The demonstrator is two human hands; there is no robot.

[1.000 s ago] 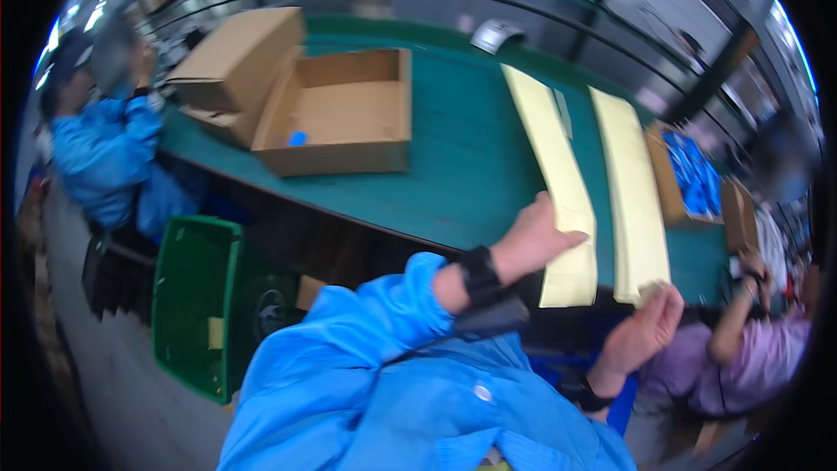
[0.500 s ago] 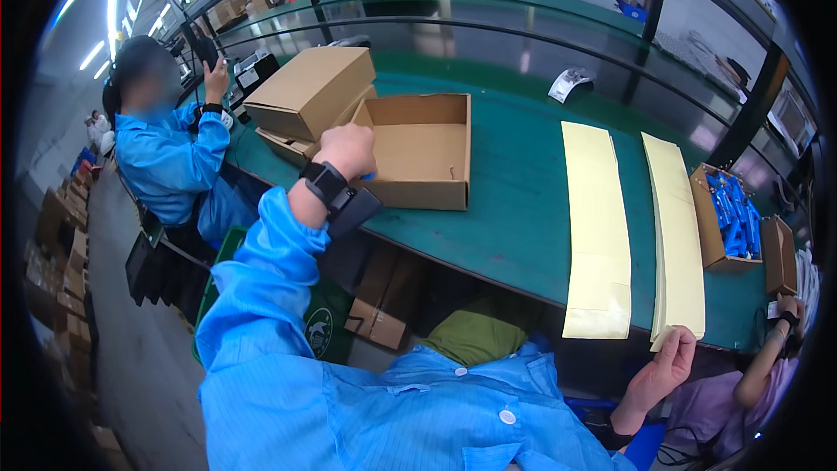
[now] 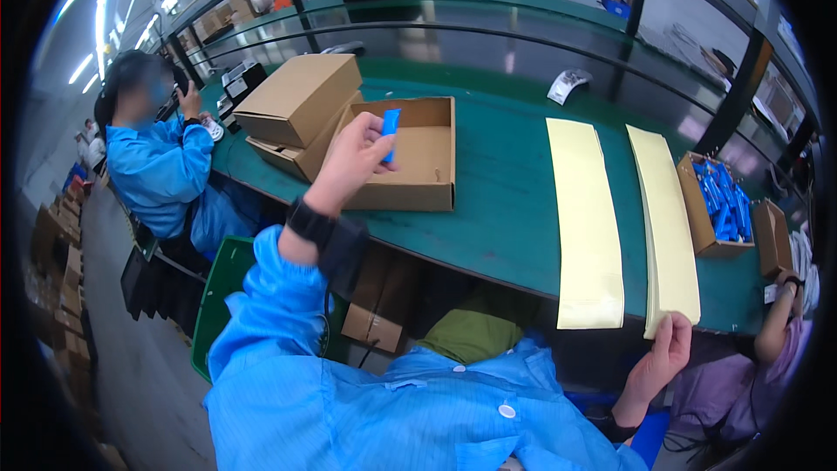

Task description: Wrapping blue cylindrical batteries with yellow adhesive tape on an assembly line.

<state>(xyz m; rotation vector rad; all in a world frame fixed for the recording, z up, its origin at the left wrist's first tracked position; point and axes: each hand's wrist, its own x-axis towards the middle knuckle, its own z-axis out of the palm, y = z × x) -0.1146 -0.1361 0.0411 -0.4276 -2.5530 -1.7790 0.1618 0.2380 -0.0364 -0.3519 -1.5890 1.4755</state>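
A small blue packet [image 3: 391, 126] stands upright between the closed fingers and thumb of my left hand [image 3: 353, 157]. That hand is over the left part of an open cardboard box [image 3: 445, 196], whose bottom shows bare brown card. With thumb and fingers closed, my right hand [image 3: 664, 353] pinches the near end of a stack of long cream paper strips [image 3: 667, 227] at the table's front edge. To the left of that stack lies another long cream strip [image 3: 586, 218], its near end slightly over the edge.
Closed cardboard boxes [image 3: 301, 100] are stacked left of the open one. At the right stand a box of blue packets [image 3: 719, 201] and a smaller carton [image 3: 772, 235]. A co-worker [image 3: 161, 166] sits at the left; another person's arm [image 3: 776, 323] reaches in at the right. A green crate [image 3: 218, 305] is below.
My left hand has risen and turned over the open box, bringing the blue packet into plain sight. My right hand keeps its pinch on the stack. The view has shifted slightly.
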